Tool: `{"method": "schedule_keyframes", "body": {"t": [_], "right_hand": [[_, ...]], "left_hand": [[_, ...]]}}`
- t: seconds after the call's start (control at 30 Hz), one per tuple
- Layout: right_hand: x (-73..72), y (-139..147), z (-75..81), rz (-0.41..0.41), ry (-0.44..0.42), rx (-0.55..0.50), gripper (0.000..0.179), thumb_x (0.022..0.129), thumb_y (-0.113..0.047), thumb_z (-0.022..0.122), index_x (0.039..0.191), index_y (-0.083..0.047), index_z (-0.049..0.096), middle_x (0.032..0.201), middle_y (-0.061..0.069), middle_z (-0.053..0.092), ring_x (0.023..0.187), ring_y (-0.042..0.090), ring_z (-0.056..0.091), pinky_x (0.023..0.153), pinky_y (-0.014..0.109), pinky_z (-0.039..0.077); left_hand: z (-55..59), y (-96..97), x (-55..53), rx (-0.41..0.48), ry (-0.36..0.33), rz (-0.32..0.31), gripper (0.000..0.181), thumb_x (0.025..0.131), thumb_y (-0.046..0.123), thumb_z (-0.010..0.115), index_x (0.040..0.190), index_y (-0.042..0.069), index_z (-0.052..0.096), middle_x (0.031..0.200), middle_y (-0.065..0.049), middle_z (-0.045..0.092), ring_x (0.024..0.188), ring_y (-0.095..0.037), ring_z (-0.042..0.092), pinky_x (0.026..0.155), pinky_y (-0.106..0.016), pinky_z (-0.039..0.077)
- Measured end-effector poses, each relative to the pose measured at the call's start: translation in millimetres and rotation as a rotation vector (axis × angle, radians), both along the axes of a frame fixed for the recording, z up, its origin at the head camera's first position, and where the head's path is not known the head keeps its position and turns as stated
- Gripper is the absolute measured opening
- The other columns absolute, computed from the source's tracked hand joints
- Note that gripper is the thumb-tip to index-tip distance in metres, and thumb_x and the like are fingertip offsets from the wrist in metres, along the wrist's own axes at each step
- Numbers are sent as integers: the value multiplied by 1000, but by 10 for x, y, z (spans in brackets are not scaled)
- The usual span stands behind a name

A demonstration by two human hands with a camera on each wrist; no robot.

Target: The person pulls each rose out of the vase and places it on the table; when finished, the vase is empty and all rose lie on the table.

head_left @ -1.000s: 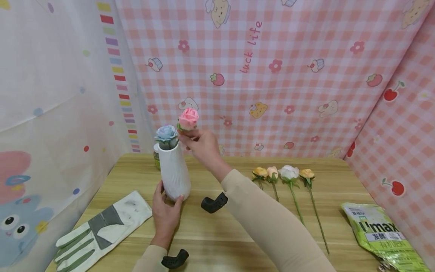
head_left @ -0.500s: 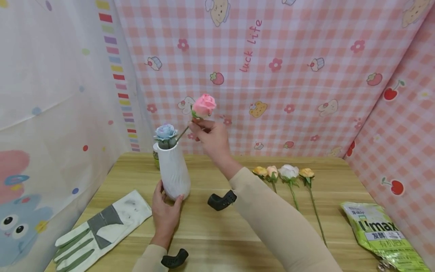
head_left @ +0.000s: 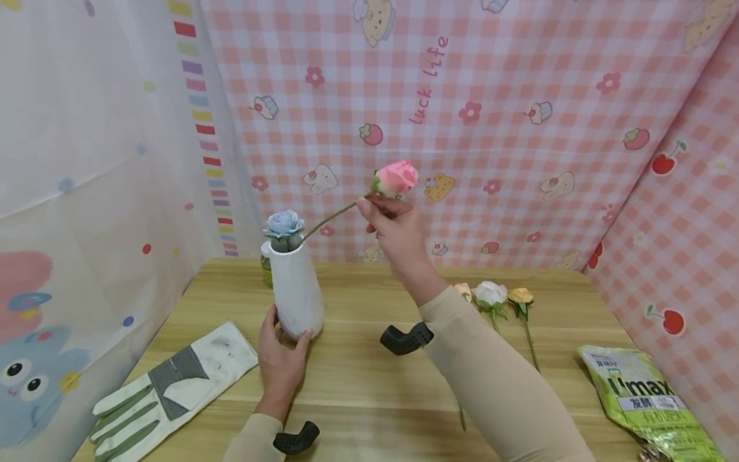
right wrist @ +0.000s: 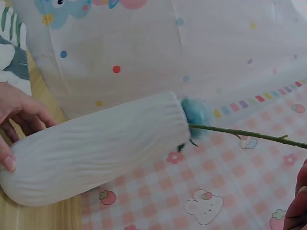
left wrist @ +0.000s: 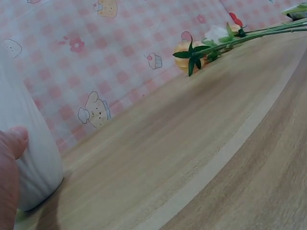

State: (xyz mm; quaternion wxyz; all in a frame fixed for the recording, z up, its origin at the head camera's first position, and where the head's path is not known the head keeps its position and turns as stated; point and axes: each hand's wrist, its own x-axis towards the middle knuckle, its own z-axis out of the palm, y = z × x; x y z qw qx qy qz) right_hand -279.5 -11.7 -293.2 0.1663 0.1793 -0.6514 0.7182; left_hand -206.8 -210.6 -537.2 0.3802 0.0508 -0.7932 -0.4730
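Note:
My left hand (head_left: 281,366) grips the base of a white ribbed vase (head_left: 297,292), thumb at its front and fingers at its left side. A blue artificial flower (head_left: 283,223) sits in the vase mouth. My right hand (head_left: 404,237) pinches a pink artificial rose (head_left: 396,178) just below its bloom, up and to the right of the vase. The rose's thin green stem (right wrist: 240,132) slants from the vase mouth to the right fingers, which show only at the edge of the right wrist view. Its lower end is hidden inside the vase.
A peach rose (head_left: 464,291), a white rose (head_left: 491,293) and a yellow-orange rose (head_left: 521,295) lie right of centre, partly behind my right arm. A white-and-green glove (head_left: 176,391) lies left, a green bag (head_left: 649,401) right. A small jar (head_left: 267,269) stands behind the vase.
My right hand has moved up and rightward with the pink rose, away from the blue flower. More of the stem now shows above the vase. The left hand and vase stay in place.

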Motion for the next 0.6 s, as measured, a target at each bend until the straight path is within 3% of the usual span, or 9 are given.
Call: {"method": "schedule_keyframes", "body": {"t": [0.3, 0.6], "right_hand": [[42, 401, 102, -30, -11, -150, 19, 85, -21, 75, 92, -4, 77, 70, -1, 68, 53, 10, 53, 48, 21, 44], [117, 1111, -109, -9, -111, -426, 11, 85, -14, 74, 87, -4, 75, 78, 4, 71, 51, 10, 58, 47, 18, 47]], "left_hand": [[-6, -6, -15, -6, 15, 10, 83, 73, 8, 84, 143, 1, 40, 134, -20, 49, 122, -31, 49, 92, -45, 50], [-5, -12, -8, 13, -4, -8, 82, 75, 8, 82, 144, 3, 38, 137, -19, 48, 124, -29, 47, 94, -44, 49]]}}
